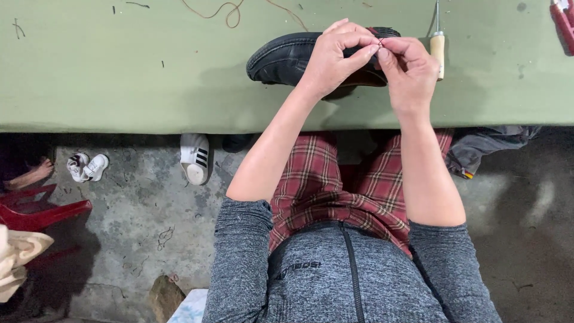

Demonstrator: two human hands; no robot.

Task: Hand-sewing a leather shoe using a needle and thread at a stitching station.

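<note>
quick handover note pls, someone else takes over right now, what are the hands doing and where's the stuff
Left hand: raised over the table, fingertips pinched together against the right hand's, on something too small to make out.
Right hand: the same, fingertips meeting the left's at the pinch.
Black shoe: lies on its side on the green table, just behind the hands, not held.
Wooden-handled tool: lies on the table right of the right hand, untouched.
Loose cord: at the far edge of the table.
Done: no stitching shows on the shoe from here.
Left: probably getting thread ready at the fingertips, then work on the shoe.
</note>
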